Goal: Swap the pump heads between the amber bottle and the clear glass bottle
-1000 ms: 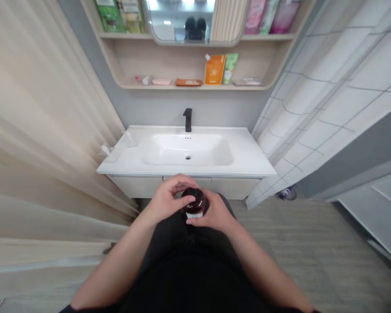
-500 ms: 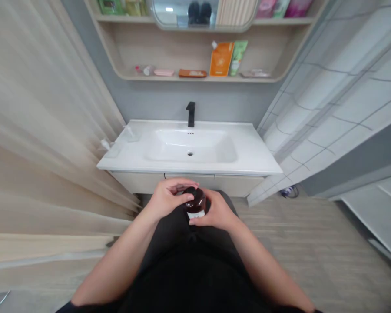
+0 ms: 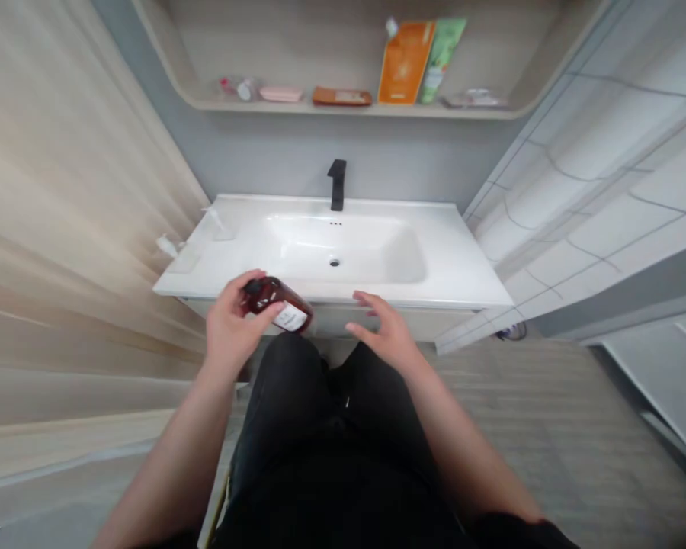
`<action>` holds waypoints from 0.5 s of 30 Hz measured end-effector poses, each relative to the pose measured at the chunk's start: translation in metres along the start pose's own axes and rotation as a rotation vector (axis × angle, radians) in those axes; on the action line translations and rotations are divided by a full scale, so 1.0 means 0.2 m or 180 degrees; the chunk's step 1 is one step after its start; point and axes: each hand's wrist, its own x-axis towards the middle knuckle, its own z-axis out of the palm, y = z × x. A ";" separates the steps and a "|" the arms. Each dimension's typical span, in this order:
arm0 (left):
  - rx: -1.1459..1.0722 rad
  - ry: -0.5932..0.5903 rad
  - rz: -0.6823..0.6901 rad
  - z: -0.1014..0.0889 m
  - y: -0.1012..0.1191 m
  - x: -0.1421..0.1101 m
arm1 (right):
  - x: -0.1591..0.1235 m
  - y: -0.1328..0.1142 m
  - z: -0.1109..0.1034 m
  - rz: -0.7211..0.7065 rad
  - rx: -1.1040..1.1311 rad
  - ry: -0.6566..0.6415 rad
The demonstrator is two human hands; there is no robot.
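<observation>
**Left hand (image 3: 233, 329) grips a tilted dark-amber bottle (image 3: 280, 303)**

Fingers and thumb wrap the bottle's round body at 11 o'clock, just at the front edge of the white ceramic vanity top (image 3: 428, 286), cap pointing left. The right hand (image 3: 386, 335) hangs apart at 1 o'clock, fingers spread, holding nothing. The bottle looks smooth and slippery, perhaps heavy if full; its body offers the surest hold. Open room lies over the white basin (image 3: 334, 244) at 12 o'clock.

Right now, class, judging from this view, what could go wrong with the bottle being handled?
The brown bottle is tilted and held only by the left hand, while the right hand is open and apart from it, so it could slip. It is also close to the hard edge of the white washbasin top, so a knock could damage it.
</observation>
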 end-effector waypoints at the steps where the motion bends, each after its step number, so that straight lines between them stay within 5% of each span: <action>1: 0.0443 0.0186 0.0074 -0.07 -0.04 0.08 | 0.04 0.07 -0.05 0.0112 -0.0025 0.0200; 4: 0.1499 0.0435 0.0256 -0.27 -0.16 0.32 | 0.13 0.26 -0.21 0.0492 -0.0151 0.0646; 8: 0.2064 0.0587 0.0057 -0.45 -0.35 0.59 | 0.10 0.40 -0.37 0.0804 -0.0138 0.0836; 15: 0.2288 0.0504 -0.0283 -0.45 -0.50 0.80 | -0.13 0.49 -0.40 0.0936 -0.0045 0.0786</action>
